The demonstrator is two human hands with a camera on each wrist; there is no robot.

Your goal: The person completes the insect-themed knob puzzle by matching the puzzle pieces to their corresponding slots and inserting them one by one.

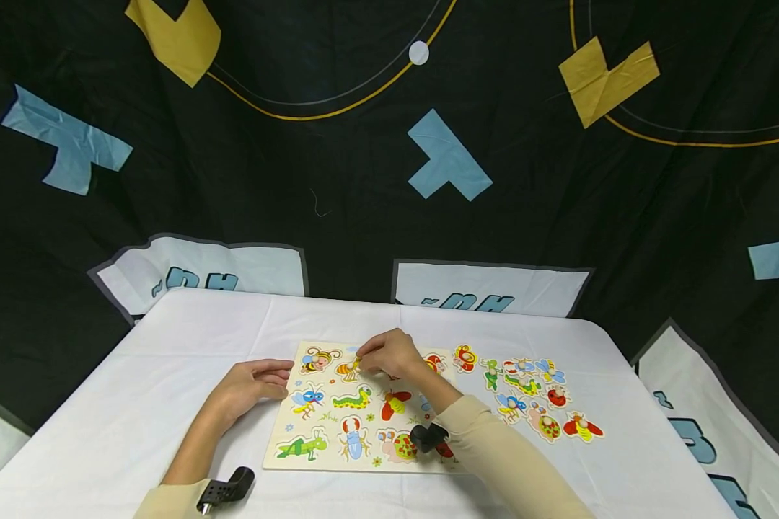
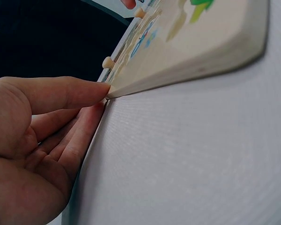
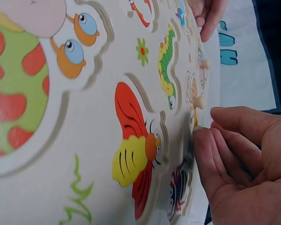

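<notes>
A wooden peg puzzle board [image 1: 324,465] printed with insects lies on the table. My left hand [image 1: 249,389] rests at its left side; in the left wrist view, the straight fingertips [image 2: 100,89] touch the board's edge. Over the upper part of the board, my right hand [image 1: 392,357] reaches to a yellow striped bee piece [image 1: 347,371]. The right wrist view shows its fingertips [image 3: 202,133] at the edge of this bee, with the wooden peg [image 3: 199,101] standing apart from them. Left of it is another bee piece [image 1: 318,360], also pegged. The right forearm hides part of the board.
Several loose insect pieces lie right of the board, among them a red-winged one [image 1: 582,427], a snail [image 1: 545,422] and a caterpillar [image 1: 522,386]. A white cloth covers the table [image 1: 188,331]. Behind it hangs a dark curtain [image 1: 337,187].
</notes>
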